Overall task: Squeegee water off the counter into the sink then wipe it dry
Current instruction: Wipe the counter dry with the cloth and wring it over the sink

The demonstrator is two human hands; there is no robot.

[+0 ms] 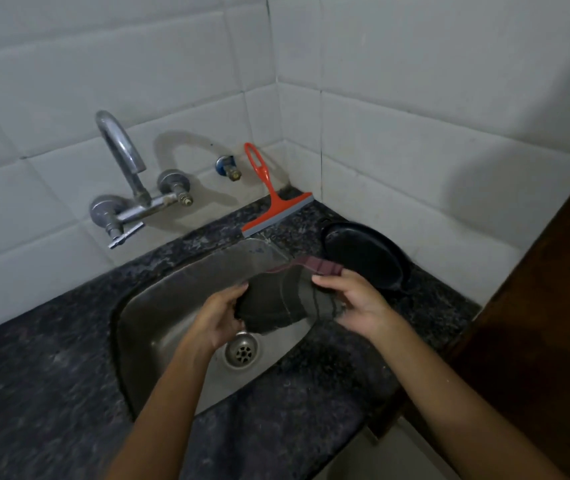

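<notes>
Right now both hands hold a dark cloth (276, 306) above the steel sink (172, 306), stretched out between them. On the cloth's left edge the left hand (219, 315) has its grip clenched, thumb on top and fingers curled beneath; the right hand (352, 299) grasps the right edge, where a reddish-purple striped border (314, 266) of the cloth shows near the fingertips. Below the cloth, the sink's round drain (242, 348) is partly visible just beside the left wrist. An orange squeegee (273, 199) stands apart from both hands at the back corner, its grey blade down on the dark speckled tabletop (51, 375) and its looped handle leaning against the white tiled wall (415, 98). To the right of the sink, a black round pan (363, 251) lies on the tabletop, just behind the right hand. A chrome tap (127, 174) juts from the wall over the sink's left rear, with a small blue valve (226, 166) near the squeegee's handle.
</notes>
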